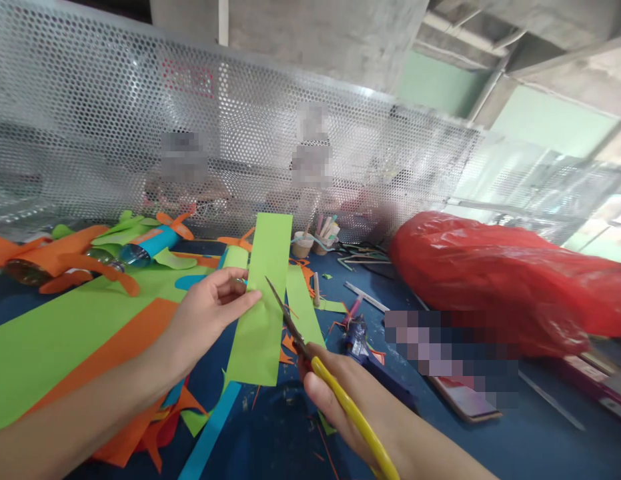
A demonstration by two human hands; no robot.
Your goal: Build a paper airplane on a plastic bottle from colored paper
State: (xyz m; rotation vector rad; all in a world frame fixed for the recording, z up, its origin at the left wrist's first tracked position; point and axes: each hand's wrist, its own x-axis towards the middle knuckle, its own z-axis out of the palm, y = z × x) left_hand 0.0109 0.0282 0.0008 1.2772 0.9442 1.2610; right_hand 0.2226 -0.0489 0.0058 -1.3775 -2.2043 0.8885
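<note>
2 bare hands are at work over a blue table [265, 443], with a green strip [260, 333] of paper upright between them. The left hand [210, 303] pinches the strip's left edge, thumb flat on the near face and fingers curled behind. The right hand [353, 380], just right of the strip, is closed around the yellow handles of the scissors [327, 379]; their dark blades slant across the strip's right edge, the tip over its face, though whether they touch the paper cannot be told. Left of the strip lie a large green sheet [55, 340], an orange sheet [125, 360] and, farther off, 1 bottle wrapped in orange [65, 253] and 1 bottle wrapped in blue [155, 243]. A blue strip [213, 430] runs from below its lower end towards the near side. Right of it rest a blue glue gun [359, 341] and, farther right, a big red plastic bag [490, 280]. Just beyond its upper right stands a white cup [303, 245], and well behind it rises a perforated metal screen [105, 133].
</note>
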